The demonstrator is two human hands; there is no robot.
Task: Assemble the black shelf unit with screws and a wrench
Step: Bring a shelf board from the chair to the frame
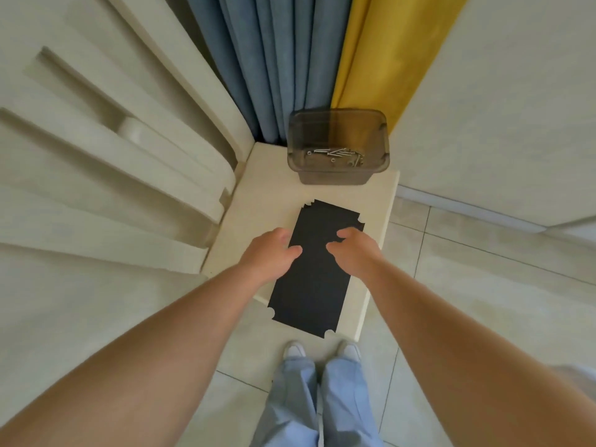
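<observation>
While both grips hover loosely curled, the notched matte black panel (pixel 314 269) lies flat.

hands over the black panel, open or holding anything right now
Left hand: open, fingers loosely curled at the flat black rectangular panel's left edge, gripping nothing.
Right hand: open, loosely curled above the panel.

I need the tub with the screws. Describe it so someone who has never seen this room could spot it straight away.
Find the small cream table standing in front of the blue and yellow curtains. At its far end, beyond the flat black shelf panel, sits a smoky see-through plastic container. It is the only box there, with silver screws loose on its bottom.
</observation>
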